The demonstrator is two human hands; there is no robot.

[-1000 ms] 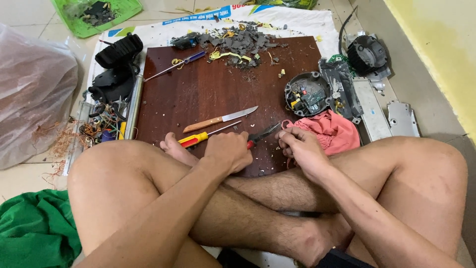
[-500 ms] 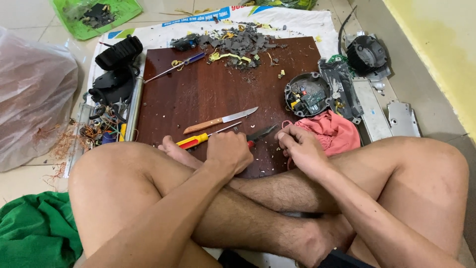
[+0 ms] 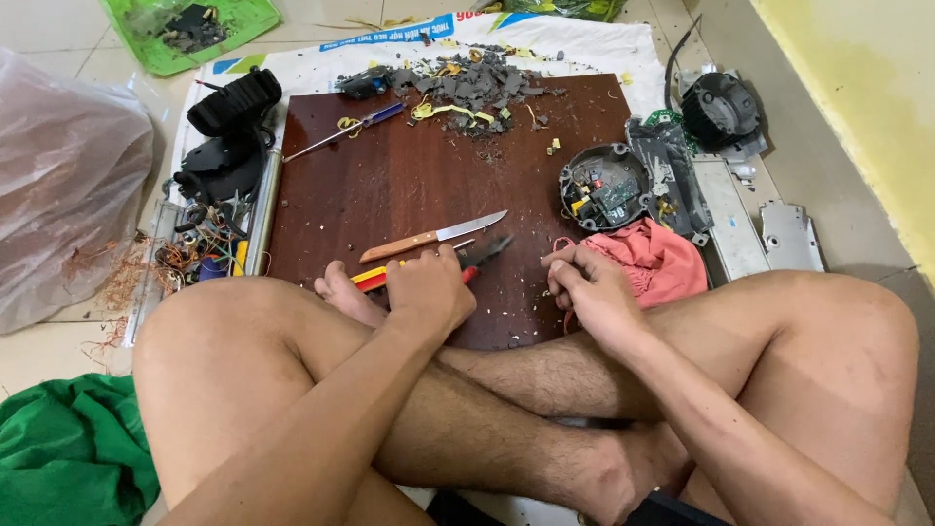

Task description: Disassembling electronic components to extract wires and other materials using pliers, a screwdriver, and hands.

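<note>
We sit cross-legged on the floor at a dark brown wooden board, our working surface. Left hand closed around the red-and-yellow handles of a pair of dark-jawed pliers at the board's near edge. The tool's long axis runs low left to upper right; the nose points up and right toward the right hand, handles trailing left under the fist. Right hand curled, fingers together, pinching a thin reddish wire; we cannot tell how tightly. Hands near each other, not touching, pliers tip between them. Just behind the left hand: a wooden-handled knife with a steel blade, lying roughly parallel to the pliers, blade pointing right. Beside the right hand a crumpled pink cloth, and behind it a round grey housing with an exposed circuit board. Far edge of the board: a heap of grey broken plastic scraps and a blue-handled screwdriver. Under the board a white printed sack with a blue band along its far edge. Far left, a green plastic tray; a clear plastic bag on the left.
</note>
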